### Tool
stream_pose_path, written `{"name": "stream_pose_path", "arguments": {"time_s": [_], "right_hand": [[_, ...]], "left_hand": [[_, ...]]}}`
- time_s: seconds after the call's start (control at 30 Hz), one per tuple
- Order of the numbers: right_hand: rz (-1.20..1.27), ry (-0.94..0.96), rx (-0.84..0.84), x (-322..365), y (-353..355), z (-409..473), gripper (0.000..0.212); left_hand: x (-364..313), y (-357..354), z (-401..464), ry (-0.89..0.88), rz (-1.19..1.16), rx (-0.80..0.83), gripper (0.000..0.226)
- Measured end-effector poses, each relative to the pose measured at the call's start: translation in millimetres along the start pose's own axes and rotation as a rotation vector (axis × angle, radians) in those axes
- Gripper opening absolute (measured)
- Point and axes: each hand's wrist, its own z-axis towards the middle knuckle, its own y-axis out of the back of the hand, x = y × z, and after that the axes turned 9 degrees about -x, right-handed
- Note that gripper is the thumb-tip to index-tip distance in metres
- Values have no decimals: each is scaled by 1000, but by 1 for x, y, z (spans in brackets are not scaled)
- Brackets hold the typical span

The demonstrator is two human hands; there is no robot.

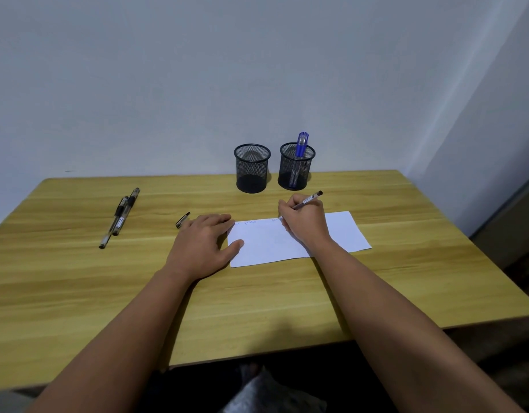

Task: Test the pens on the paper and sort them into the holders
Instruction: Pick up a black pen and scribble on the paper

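My right hand (303, 222) grips a thin uncapped pen (309, 200), its tip down on the far edge of the white paper (343, 234), beside faint scribbles. My left hand (205, 241) lies flat, palm down, pressing the paper's left edge, fingers apart. A black pen cap (182, 220) lies just left of that hand. Two black mesh holders stand at the back: the left holder (252, 168) looks empty, the right holder (296, 166) has blue-capped pens (301, 144) in it. Two black pens (120, 217) lie side by side at the table's left.
The wooden table (78, 278) stands against a plain white wall, with another wall close on the right. Its front edge runs under my forearms, and its right edge lies not far beyond the paper.
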Motion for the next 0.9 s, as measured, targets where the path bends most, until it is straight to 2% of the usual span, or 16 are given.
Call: {"name": "stream_pose_path", "arguments": {"time_s": [0.57,0.9], "right_hand": [[-119,90,-64,-3,-2,3,36],[-133,115,-40,3,-1,-1,38]], "left_hand": [[2,-3,1,-4,-4,-10,60],[2,-2,1,-1,-6,-6,61]]}}
